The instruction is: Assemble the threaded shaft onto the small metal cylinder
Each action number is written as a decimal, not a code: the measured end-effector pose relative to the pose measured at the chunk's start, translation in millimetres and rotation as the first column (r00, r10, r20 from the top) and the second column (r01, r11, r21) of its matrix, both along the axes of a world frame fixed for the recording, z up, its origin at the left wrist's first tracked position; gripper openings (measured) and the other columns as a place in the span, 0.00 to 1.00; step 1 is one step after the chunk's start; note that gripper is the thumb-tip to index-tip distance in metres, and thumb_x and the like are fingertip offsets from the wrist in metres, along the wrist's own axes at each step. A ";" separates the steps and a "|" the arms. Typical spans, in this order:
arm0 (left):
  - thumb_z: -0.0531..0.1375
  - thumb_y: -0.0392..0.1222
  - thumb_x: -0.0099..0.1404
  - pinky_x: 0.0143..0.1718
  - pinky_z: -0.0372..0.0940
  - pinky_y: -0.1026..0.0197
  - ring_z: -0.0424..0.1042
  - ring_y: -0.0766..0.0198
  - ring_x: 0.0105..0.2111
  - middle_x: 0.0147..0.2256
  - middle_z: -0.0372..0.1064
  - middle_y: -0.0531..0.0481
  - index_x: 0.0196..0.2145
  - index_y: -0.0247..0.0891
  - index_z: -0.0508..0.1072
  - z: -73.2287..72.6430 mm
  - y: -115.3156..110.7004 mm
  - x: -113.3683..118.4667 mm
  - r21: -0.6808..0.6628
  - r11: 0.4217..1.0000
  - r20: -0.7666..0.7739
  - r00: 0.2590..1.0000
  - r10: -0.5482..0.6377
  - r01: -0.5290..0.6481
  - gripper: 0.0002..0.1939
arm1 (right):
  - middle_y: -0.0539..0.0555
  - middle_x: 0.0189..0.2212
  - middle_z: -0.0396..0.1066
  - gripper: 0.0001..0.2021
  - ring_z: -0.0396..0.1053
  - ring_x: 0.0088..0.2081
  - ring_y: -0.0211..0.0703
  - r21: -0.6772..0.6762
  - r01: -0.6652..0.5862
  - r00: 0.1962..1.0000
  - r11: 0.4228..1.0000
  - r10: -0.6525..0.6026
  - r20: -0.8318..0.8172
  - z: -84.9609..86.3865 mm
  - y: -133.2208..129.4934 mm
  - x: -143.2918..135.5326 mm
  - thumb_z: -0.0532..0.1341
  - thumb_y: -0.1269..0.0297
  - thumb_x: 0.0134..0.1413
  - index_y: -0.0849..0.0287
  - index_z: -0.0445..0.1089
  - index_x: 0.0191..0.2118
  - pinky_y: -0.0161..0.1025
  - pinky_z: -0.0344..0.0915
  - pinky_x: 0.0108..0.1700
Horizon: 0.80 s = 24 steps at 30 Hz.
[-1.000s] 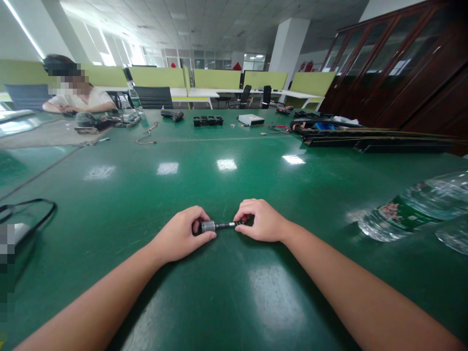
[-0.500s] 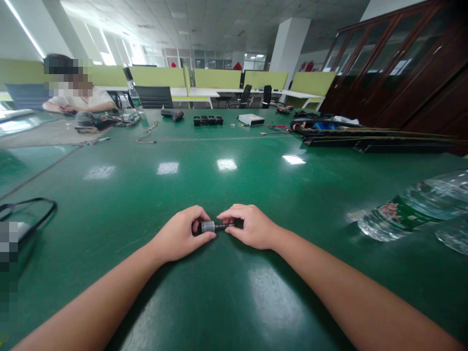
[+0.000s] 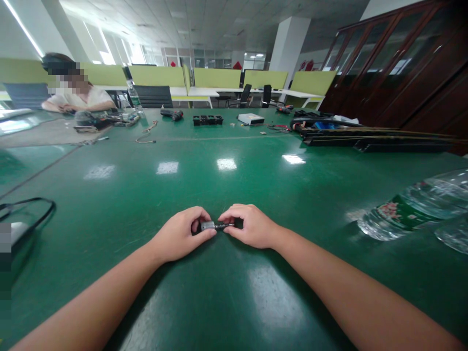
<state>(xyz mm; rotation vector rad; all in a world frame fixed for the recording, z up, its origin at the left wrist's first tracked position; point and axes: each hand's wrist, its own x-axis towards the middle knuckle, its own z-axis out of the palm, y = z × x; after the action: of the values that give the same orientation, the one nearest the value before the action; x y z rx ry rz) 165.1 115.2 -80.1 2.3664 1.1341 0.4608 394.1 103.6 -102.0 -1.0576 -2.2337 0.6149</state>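
Near the middle of the green table, my left hand [image 3: 185,230] is curled around a small silver metal cylinder with a dark ribbed shaft [image 3: 209,225]. Its thumb lies along the near side and the fingers arch over the far side. From the right, my right hand [image 3: 249,225] pinches the thin tip of that shaft between thumb and fingertips. The piece lies nearly level, cylinder end to the left, shaft pointing right. Part of the cylinder's left end is in shadow within my left hand.
Clear water bottles [image 3: 405,212] lie at the right on the green table [image 3: 226,190]. A black cable [image 3: 46,209] is at the left. Far back are a black block [image 3: 207,120], a white box [image 3: 251,119] and long dark rails [image 3: 365,138]. A person [image 3: 78,95] sits far left.
The cylinder has turned or shifted very slightly between my fingers, and my right fingertips sit a touch differently. Both hands otherwise stay in the same place.
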 end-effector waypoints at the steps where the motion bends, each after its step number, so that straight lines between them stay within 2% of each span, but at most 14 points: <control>1: 0.59 0.52 0.62 0.28 0.56 0.64 0.64 0.64 0.27 0.27 0.65 0.54 0.38 0.38 0.72 -0.2 0.2 0.0 0.001 1.000 -0.004 1.000 -0.001 0.001 0.14 | 0.52 0.33 0.74 0.10 0.70 0.34 0.39 0.001 0.000 1.000 1.000 0.000 0.004 -0.2 0.2 0.0 0.64 0.73 0.50 0.59 0.75 0.41 0.36 0.66 0.40; 6: 0.63 0.51 0.59 0.29 0.56 0.63 0.65 0.64 0.27 0.28 0.65 0.53 0.39 0.39 0.72 -0.7 0.9 -0.1 0.003 1.000 -0.026 1.000 -0.013 0.013 0.15 | 0.52 0.32 0.73 0.08 0.69 0.34 0.39 0.006 -0.015 1.000 1.000 0.015 0.028 0.5 0.6 -0.1 0.64 0.72 0.51 0.59 0.75 0.39 0.36 0.64 0.40; 24: 0.63 0.52 0.59 0.29 0.56 0.63 0.65 0.63 0.28 0.28 0.65 0.53 0.37 0.39 0.72 -3.7 1.2 -1.1 0.028 0.999 -0.020 0.999 -0.026 0.026 0.15 | 0.53 0.34 0.75 0.09 0.69 0.37 0.42 0.068 -0.065 0.996 0.996 0.060 0.071 3.1 -1.3 -5.9 0.64 0.69 0.53 0.59 0.75 0.42 0.39 0.63 0.42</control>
<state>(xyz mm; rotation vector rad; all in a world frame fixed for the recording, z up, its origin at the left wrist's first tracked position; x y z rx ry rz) 164.0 116.4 -83.7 2.4121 1.1110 0.4490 388.2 102.2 -98.9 -0.9909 -2.3377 0.5300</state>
